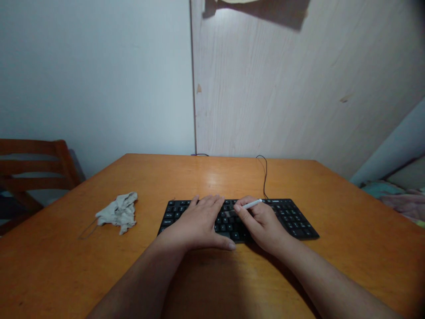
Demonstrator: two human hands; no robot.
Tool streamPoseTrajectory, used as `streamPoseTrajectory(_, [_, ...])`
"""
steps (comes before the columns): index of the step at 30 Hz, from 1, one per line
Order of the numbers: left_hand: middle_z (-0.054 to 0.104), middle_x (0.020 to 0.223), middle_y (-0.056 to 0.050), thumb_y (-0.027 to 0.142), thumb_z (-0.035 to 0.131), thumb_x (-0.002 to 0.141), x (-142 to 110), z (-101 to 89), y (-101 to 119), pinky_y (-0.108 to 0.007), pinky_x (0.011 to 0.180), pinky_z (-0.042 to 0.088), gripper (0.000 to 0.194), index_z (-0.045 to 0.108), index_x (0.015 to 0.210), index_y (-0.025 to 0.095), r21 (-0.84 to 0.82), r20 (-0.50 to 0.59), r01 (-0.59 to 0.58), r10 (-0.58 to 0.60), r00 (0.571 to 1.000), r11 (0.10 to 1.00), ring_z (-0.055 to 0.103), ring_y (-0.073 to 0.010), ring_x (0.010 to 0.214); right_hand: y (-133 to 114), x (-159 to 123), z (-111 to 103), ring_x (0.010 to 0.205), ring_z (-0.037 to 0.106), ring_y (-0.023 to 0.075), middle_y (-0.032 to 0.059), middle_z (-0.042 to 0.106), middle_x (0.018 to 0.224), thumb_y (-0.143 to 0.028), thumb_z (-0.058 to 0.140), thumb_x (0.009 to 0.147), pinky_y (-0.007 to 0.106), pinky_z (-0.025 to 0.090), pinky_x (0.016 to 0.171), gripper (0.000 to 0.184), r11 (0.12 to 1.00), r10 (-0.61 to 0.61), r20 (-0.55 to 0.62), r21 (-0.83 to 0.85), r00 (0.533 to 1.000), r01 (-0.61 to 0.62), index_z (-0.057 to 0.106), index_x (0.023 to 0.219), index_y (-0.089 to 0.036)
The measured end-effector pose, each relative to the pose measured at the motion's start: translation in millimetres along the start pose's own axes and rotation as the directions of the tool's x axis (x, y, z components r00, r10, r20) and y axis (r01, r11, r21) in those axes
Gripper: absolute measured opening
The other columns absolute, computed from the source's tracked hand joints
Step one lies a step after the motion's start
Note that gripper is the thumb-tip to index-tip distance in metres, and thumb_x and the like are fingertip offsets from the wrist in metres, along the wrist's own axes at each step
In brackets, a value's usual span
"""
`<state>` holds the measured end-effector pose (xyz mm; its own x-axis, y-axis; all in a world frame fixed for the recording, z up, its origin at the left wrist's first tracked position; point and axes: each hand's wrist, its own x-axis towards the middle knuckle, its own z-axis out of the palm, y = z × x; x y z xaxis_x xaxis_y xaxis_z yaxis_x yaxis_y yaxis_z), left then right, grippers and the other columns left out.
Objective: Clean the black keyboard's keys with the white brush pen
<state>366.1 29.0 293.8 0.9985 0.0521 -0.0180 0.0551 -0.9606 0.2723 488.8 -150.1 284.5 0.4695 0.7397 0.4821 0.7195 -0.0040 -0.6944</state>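
Observation:
A black keyboard (297, 217) lies on the wooden table. My left hand (204, 221) rests flat over its left part, fingers stretched out and thumb along the front edge. Pinched in my right hand (262, 223) is a small brush (253, 204) with a white handle. Its pale, blurred tip points left, down at the keys near the middle of the keyboard. The keys beneath both hands are hidden.
To the left on the table (212, 173) lies a crumpled grey cloth (117, 212) with a string loop. The keyboard's cable (265, 177) runs toward the wall at the back. A wooden chair (36, 168) stands at the left; fabric (392, 195) is piled at the right.

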Motion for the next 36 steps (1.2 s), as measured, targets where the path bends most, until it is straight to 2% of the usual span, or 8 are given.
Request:
streamPoseTrajectory(3, [0.029,0.167,-0.02,0.094,0.061,0.061,0,0.3,-1,-0.061,0.123,0.017,0.131,0.028,0.162,0.017,-0.004,-0.005,-0.006,0.006,1.0,1.0,0.026,-0.0409,0.153,-2,-1,-3,0.075,0.062,0.0184,0.0024,0.067,0.081,-0.033,0.051,0.103,0.031,0.048,0.071,0.024,1.0,0.001,0.004,-0.001,1.0,-0.001,0.064,0.087,-0.022])
streamPoseTrajectory(8, [0.028,0.168,-0.019,0.091,0.066,0.06,-1,-2.7,-1,-0.062,0.123,0.014,0.133,0.024,0.163,0.018,-0.005,0.017,0.013,-0.013,1.0,1.0,0.023,-0.0416,0.154,-5,-2,-5,0.08,0.064,0.0193,0.0036,0.069,0.085,-0.034,0.051,0.103,0.032,0.048,0.075,0.023,1.0,-0.011,-0.011,-0.005,1.0,0.011,0.064,0.089,-0.022])
streamPoseTrajectory(13, [0.024,0.169,-0.019,0.089,0.068,0.058,-4,-8.8,-3,-0.062,0.124,0.012,0.136,0.021,0.164,0.017,-0.006,0.049,0.049,-0.048,0.998,0.999,0.02,-0.041,0.155,-9,-5,-7,0.078,0.062,0.019,0.003,0.067,0.083,-0.031,0.049,0.104,0.033,0.046,0.073,0.023,0.996,-0.034,0.07,-0.082,0.997,0.039,0.063,0.088,-0.021])
streamPoseTrajectory(16, [0.024,0.169,-0.02,0.089,0.069,0.056,-5,-10.4,-5,-0.063,0.124,0.011,0.139,0.021,0.164,0.016,0.007,0.051,0.061,-0.061,0.997,0.998,0.021,-0.0406,0.155,-13,-6,-10,0.076,0.062,0.0186,0.0026,0.067,0.08,-0.03,0.048,0.105,0.033,0.046,0.073,0.026,0.997,-0.044,0.092,-0.062,0.995,0.05,0.062,0.084,-0.022])
streamPoseTrajectory(20, [0.026,0.168,-0.02,0.091,0.069,0.054,-5,-9.8,-9,-0.064,0.123,0.011,0.14,0.021,0.164,0.018,0.014,0.04,0.062,-0.063,0.997,0.998,0.022,-0.0416,0.154,-15,-8,-11,0.075,0.064,0.0179,0.0024,0.068,0.078,-0.031,0.047,0.106,0.033,0.047,0.074,0.031,0.999,-0.034,0.045,0.004,0.998,0.034,0.063,0.082,-0.022])
streamPoseTrajectory(24, [0.022,0.169,-0.02,0.092,0.067,0.054,-6,-9.8,-13,-0.063,0.123,0.01,0.142,0.016,0.165,0.018,0.025,0.068,0.081,-0.083,0.994,0.996,0.02,-0.0413,0.155,-14,-8,-7,0.081,0.065,0.0186,0.0039,0.07,0.085,-0.032,0.051,0.104,0.033,0.048,0.076,0.025,0.999,-0.052,0.022,0.0,0.998,0.052,0.066,0.088,-0.021])
streamPoseTrajectory(30, [0.02,0.17,-0.019,0.089,0.07,0.053,-7,-14.4,-11,-0.062,0.123,0.011,0.142,0.018,0.165,0.018,0.034,0.091,0.123,-0.125,0.988,0.992,0.019,-0.0429,0.155,-19,-10,-6,0.079,0.064,0.018,0.0037,0.068,0.085,-0.028,0.051,0.104,0.032,0.047,0.074,0.023,0.997,-0.075,0.129,-0.019,0.989,0.079,0.066,0.088,-0.02])
streamPoseTrajectory(36, [0.021,0.169,-0.02,0.091,0.069,0.053,-7,-15.6,-11,-0.064,0.123,0.011,0.143,0.019,0.165,0.017,0.04,0.095,0.123,-0.126,0.987,0.992,0.02,-0.0432,0.155,-19,-10,-8,0.081,0.064,0.0185,0.0039,0.069,0.086,-0.029,0.051,0.104,0.033,0.047,0.075,0.023,0.997,-0.074,0.088,-0.029,0.993,0.077,0.065,0.088,-0.02])
